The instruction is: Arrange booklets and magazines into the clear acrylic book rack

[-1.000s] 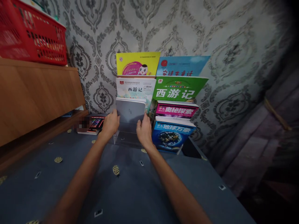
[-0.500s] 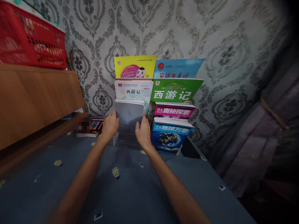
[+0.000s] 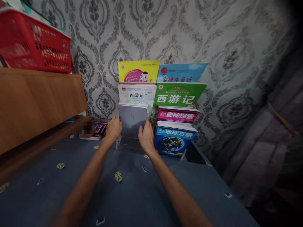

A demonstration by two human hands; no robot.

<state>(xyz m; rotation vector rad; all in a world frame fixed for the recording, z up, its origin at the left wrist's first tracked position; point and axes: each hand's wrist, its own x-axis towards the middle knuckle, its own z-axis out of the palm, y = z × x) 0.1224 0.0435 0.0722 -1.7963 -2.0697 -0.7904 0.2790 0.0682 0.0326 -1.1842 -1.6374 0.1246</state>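
Observation:
A grey notebook (image 3: 133,116) with small dark print stands upright in the front tier of a clear stepped book rack (image 3: 130,145). My left hand (image 3: 114,128) grips its left edge and my right hand (image 3: 146,135) its right edge, thumbs toward me and the other fingers partly hidden. Pale page edges show just behind its top. Behind it rises a white book (image 3: 136,94) with Chinese characters, then a yellow book (image 3: 139,71). To the right stand a blue globe book (image 3: 171,142), a magenta book (image 3: 178,115), a green book (image 3: 180,94) and a light blue book (image 3: 182,72).
Dark books (image 3: 98,130) lie flat left of the rack, partly blurred out. A wooden cabinet (image 3: 40,107) carries a red basket (image 3: 47,47) at left. A blue patterned cloth (image 3: 132,195) covers the surface; a tied curtain (image 3: 258,151) hangs at right.
The whole view has shifted slightly, so everything appears a little lower and to the right. Both hands stay at the notebook's sides; relative to the rack they have barely moved.

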